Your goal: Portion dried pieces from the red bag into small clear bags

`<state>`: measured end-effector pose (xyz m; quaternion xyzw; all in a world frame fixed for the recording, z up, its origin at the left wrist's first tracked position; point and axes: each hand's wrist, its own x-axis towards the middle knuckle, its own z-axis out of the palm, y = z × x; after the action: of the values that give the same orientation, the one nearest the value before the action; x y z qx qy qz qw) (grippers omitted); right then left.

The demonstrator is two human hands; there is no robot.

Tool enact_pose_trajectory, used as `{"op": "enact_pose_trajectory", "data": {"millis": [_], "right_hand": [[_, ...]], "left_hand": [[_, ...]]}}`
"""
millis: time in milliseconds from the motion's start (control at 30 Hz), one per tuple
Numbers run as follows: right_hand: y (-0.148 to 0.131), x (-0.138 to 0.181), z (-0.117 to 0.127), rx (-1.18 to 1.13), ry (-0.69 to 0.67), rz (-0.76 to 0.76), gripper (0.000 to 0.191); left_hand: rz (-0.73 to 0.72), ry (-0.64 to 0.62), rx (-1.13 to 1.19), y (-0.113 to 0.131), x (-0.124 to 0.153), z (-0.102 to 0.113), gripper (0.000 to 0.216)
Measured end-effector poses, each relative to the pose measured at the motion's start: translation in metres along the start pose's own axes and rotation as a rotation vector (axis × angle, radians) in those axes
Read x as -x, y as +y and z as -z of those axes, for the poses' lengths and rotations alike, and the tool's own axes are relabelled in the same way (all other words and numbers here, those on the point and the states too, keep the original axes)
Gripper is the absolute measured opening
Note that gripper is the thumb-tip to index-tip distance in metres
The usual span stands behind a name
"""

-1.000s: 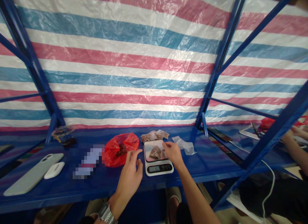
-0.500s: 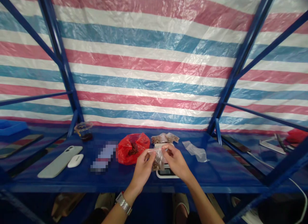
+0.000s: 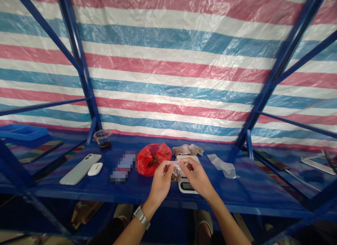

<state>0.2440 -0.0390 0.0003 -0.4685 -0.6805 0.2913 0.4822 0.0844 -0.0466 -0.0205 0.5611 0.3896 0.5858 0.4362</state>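
Note:
Between my two hands hangs a small clear zip bag [image 3: 175, 175] with brownish bits in its bottom. My left hand [image 3: 162, 174] pinches the bag's top edge on one side, and my right hand [image 3: 193, 172] pinches it on the other. Behind and below them lies a white digital scale [image 3: 185, 187], partly covered by my right hand. An open red plastic bag [image 3: 143, 164] with dark brown pieces inside stands just left of my hands. Past the scale are filled clear bags [image 3: 188, 149]. Flat clear bags [image 3: 223, 166] lie to the right.
On the left of the blue table [image 3: 110, 194] are a pale phone [image 3: 80, 169], a white earbud case [image 3: 95, 169] and a plastic cup [image 3: 103, 139] with dark liquid. Blue metal posts [image 3: 85, 73] rise on both sides before a striped sheet [image 3: 168, 76].
The view has shifted a little, so the table's things sit farther right. Both hands still pinch the zip bag, with their fingertips now closer together along its top edge.

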Motion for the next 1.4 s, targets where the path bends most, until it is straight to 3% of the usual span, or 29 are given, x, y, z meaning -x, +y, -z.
{"op": "enact_pose_trajectory", "data": {"millis": [567,767,1000,1233,1400], "right_hand": [[-0.007,0.001,-0.003,0.002,0.019,0.054,0.033],[-0.012,-0.002,-0.003,-0.011,0.026,0.069,0.033],[-0.011,-0.001,-0.005,0.033,0.002,0.091,0.033],[-0.009,-0.002,-0.005,0.031,-0.064,0.098,0.028],[-0.006,-0.005,-0.007,0.063,0.023,0.062,0.026]], "left_hand": [[-0.009,-0.045,0.021,0.005,0.000,-0.001,0.035],[-0.042,0.027,0.010,0.006,-0.002,0.001,0.031],[-0.056,-0.050,-0.078,0.009,0.002,0.002,0.033],[-0.031,0.050,-0.073,0.005,-0.005,0.010,0.026],[-0.008,-0.016,0.005,0.008,-0.004,0.011,0.025]]}}
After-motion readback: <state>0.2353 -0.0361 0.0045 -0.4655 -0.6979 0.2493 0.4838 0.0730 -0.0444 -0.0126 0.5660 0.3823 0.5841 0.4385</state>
